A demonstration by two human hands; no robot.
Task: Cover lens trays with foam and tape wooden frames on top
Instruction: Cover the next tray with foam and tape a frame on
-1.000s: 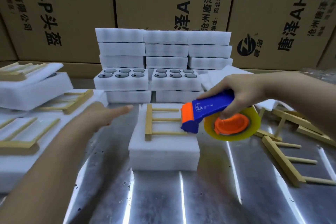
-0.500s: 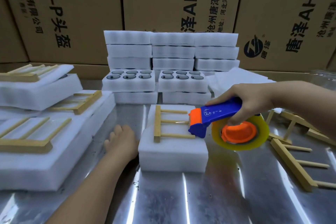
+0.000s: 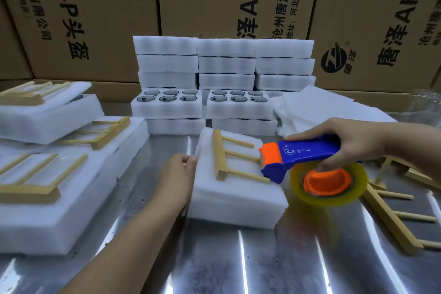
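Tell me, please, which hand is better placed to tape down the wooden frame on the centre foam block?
The right hand: it grips the tape dispenser, whose orange end sits at the wooden frame's right side. The left hand touches the foam block's left edge, likely steadying it.

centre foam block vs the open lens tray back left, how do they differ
The centre foam block is covered and bears a wooden frame; the open lens tray shows six lenses, no frame. The left hand holds the centre foam block's edge; the open lens tray is untouched. Both are white foam.
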